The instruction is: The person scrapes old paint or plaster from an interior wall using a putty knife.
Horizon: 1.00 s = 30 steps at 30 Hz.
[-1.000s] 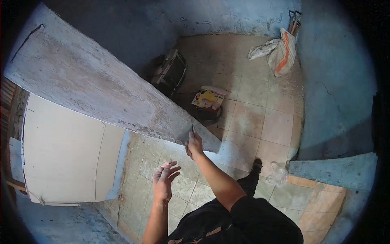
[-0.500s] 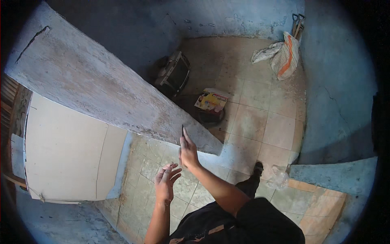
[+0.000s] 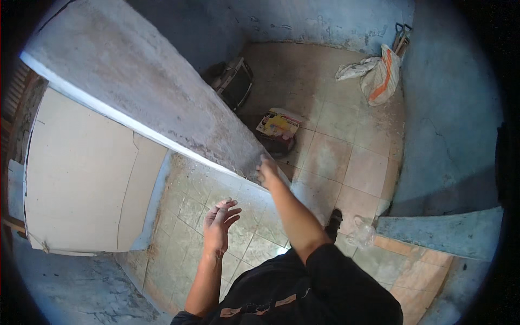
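A pale blue-grey wall (image 3: 135, 86) with worn, patchy plaster runs from the upper left down to its end near the middle. My right hand (image 3: 266, 172) is up against this wall close to its end, fingers bent and slightly blurred. Whatever it grips is hidden by the hand; a thin dark edge showed at its fingers a moment earlier. Dusty and holding nothing, my left hand (image 3: 219, 222) hovers over the tiled floor, its fingers apart and loosely curled.
Beyond the wall stand an old television (image 3: 236, 84) and a colourful box (image 3: 279, 124) on a dark object. A white sack (image 3: 380, 78) with an orange stripe leans by long-handled tools (image 3: 401, 39). A clear plastic bag (image 3: 362, 233) lies beside a low blue wall (image 3: 441, 232).
My right hand has gone from the wall's near edge further right and away, onto its face. The left hand stays nearly in place. The view has shifted, showing the wall's edge brighter.
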### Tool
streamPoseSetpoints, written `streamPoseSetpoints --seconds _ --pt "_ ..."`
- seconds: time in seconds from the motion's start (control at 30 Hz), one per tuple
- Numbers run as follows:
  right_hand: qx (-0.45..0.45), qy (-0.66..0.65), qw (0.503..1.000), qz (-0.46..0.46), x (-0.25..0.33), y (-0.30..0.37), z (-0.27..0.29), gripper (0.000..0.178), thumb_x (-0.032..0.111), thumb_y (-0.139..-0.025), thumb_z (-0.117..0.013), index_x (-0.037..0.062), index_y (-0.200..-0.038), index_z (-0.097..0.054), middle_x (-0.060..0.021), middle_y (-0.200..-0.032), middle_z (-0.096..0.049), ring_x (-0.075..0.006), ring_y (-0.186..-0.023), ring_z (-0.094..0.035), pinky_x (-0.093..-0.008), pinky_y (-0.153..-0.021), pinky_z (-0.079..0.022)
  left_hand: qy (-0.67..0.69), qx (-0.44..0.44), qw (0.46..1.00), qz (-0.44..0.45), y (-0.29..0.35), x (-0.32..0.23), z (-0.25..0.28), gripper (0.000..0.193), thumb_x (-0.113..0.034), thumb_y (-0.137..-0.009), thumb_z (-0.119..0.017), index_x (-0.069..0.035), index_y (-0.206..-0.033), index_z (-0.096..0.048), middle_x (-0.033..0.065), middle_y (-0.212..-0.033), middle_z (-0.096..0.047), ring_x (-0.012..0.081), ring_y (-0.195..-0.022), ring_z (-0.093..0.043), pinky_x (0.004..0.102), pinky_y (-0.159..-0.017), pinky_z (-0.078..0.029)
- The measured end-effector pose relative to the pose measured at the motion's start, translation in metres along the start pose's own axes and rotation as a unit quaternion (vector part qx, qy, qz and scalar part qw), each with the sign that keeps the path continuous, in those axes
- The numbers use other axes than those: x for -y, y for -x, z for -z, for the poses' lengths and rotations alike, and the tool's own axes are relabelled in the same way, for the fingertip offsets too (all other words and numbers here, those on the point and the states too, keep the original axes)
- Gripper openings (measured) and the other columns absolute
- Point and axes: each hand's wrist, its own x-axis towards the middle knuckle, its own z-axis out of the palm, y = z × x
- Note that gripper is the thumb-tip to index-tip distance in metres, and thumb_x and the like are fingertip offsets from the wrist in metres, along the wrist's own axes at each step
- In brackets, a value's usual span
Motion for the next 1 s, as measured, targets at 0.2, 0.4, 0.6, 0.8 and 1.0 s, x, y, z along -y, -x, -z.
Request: streamPoseSetpoints --seconds 0.2,0.4,0.6,0.8,1.0 --pt "-0.040 0.062 0.993 0.093 -0.001 0.042 0.071 0.050 0.045 -0.102 -0.052 0.0352 -0.151 -0.043 -0.0078 -0.087 -0.062 -0.0145 -0.055 -0.053 -0.0301 -0.041 -0.042 0.008 -0.016 1.000 -0.001 0.013 0.002 0.014 0.032 -0.024 -0.103 -0.057 -0.002 -0.127 -0.060 0.0141 -0.122 -0.067 0.0271 -0.104 -0.068 0.0394 -0.090 -0.054" --pt "-0.021 0.151 0.984 0.093 -0.052 0.115 0.126 0.039 0.035 -0.102 -0.054 0.0192 -0.137 -0.053 -0.0059 -0.071 -0.057 -0.0141 -0.045 -0.049 -0.0313 -0.037 -0.039 -0.015 0.009 0.999 -0.052 0.008 0.031 0.014 0.034 -0.023 -0.102 -0.060 0.001 -0.127 -0.061 0.0144 -0.121 -0.069 0.0257 -0.103 -0.069 0.0377 -0.090 -0.054" --pt "0.037 0.222 0.965 0.135 -0.016 0.185 0.155 0.029 0.018 -0.099 -0.055 0.0082 -0.126 -0.053 -0.0053 -0.062 -0.054 -0.0147 -0.039 -0.044 -0.0323 -0.038 -0.035 -0.721 0.014 0.544 -0.428 -0.035 -0.031 -0.015 0.054 -0.018 -0.098 -0.054 -0.005 -0.149 -0.046 0.0176 -0.163 -0.030 0.0316 -0.153 -0.025 0.0535 -0.124 -0.017" --pt "0.015 0.208 0.967 0.146 0.006 0.198 0.181 0.022 0.016 -0.100 -0.054 0.0082 -0.121 -0.055 -0.0048 -0.060 -0.053 -0.0139 -0.037 -0.041 -0.0307 -0.037 -0.033 -0.963 -0.045 0.034 -0.264 -0.085 -0.030 -0.038 0.063 -0.035 -0.104 -0.036 -0.009 -0.161 -0.026 0.0092 -0.171 -0.010 0.0287 -0.158 -0.004 0.0516 -0.126 0.001" --pt "0.063 0.217 0.962 0.153 0.037 0.223 0.197 0.022 0.018 -0.101 -0.053 0.0071 -0.120 -0.055 -0.0028 -0.062 -0.051 -0.0123 -0.040 -0.042 -0.0291 -0.036 -0.034 -0.969 -0.074 0.003 -0.236 -0.134 0.040 -0.049 0.074 -0.040 -0.102 -0.040 -0.016 -0.164 -0.008 0.0015 -0.172 0.004 0.0267 -0.158 0.006 0.0506 -0.125 0.008"
